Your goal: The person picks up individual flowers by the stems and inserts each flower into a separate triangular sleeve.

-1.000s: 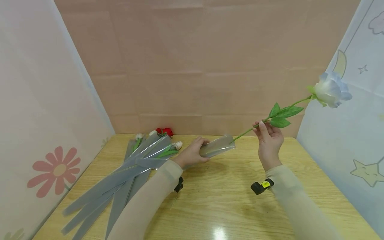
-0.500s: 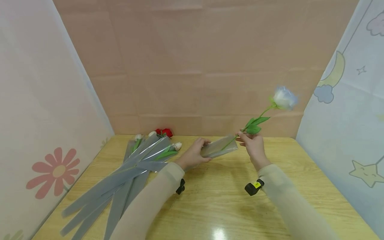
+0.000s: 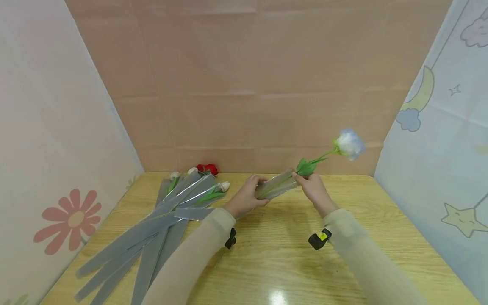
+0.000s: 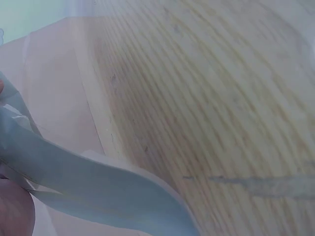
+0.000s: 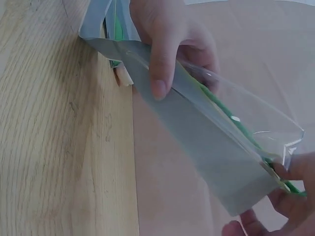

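My left hand (image 3: 245,198) grips a long grey-and-clear plastic flower sleeve (image 3: 277,186), its thumb on the grey face in the right wrist view. An artificial rose (image 3: 350,145), white with pale blue petals, leans up to the right out of the sleeve's mouth. Its green stem (image 5: 230,116) lies inside, seen through the clear side. At the mouth, my right hand (image 3: 314,189) pinches the stem just below the green leaves (image 3: 306,167). In the left wrist view the sleeve's tail (image 4: 113,189) bends down towards the table; only bits of the hand show there.
Left on the wooden table (image 3: 274,254) lies a crossed pile of grey sleeves (image 3: 152,228). Several flowers stick out of their far ends: white tulips (image 3: 224,186) and red roses (image 3: 207,169). A brown backdrop stands behind, with printed cloths at both sides.
My right hand has moved left and down to the sleeve, sliding the rose's stem deeper into it. The blossom is lower and further left. My left hand has stayed nearly still.
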Motion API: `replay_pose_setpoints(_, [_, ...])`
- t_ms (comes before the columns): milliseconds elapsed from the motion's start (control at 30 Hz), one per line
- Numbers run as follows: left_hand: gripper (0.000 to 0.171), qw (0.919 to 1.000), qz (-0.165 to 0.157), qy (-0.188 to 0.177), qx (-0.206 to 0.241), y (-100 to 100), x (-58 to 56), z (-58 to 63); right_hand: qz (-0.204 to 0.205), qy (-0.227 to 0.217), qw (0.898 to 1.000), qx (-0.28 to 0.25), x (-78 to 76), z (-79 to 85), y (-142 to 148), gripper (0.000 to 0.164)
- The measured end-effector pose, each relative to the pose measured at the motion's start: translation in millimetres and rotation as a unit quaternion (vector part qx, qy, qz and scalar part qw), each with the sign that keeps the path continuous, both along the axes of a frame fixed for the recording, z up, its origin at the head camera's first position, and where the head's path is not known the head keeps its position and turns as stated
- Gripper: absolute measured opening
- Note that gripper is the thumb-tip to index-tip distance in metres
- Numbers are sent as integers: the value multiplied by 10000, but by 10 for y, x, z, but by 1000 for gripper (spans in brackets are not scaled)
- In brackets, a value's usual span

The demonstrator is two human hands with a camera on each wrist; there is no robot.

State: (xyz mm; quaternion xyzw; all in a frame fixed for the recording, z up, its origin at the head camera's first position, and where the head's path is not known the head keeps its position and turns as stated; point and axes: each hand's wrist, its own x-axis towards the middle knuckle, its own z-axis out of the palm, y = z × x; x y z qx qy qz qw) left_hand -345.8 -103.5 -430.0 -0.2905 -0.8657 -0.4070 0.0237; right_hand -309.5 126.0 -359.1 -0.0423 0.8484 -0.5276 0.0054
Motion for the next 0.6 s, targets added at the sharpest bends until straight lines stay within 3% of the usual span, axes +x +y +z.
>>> replay_pose_setpoints(133, [63, 10000, 40, -29, 81, 5, -6, -15, 317, -285, 9986, 316, -33, 16, 27, 44])
replay_pose_setpoints(200, [63, 9999, 45, -22, 130, 0, -8, -20, 503, -518, 9970, 263, -105, -39, 82, 56])
replay_pose_setpoints(267, [62, 9999, 45, 5, 165, -6, -7, -21, 611, -681, 9957, -152, -242, -181, 175, 69])
replay_pose_setpoints(367, [62, 9998, 70, 57, 197, -16, -2, -18, 817, -990, 9916, -188, -306, -244, 223, 90])
replay_pose_setpoints(467, [62, 9997, 92, 114, 219, -23, 1, -9, 1098, -1047, 9884, 42, -210, -173, 173, 98])
replay_pose_setpoints(500, [61, 9996, 99, 124, 224, -23, 2, -6, 1185, -1059, 9870, 259, -109, -67, 116, 94])
replay_pose_setpoints(600, [61, 9996, 105, 121, 243, -22, 1, 0, 1415, -785, 9865, 262, -10, 1, 64, 78])
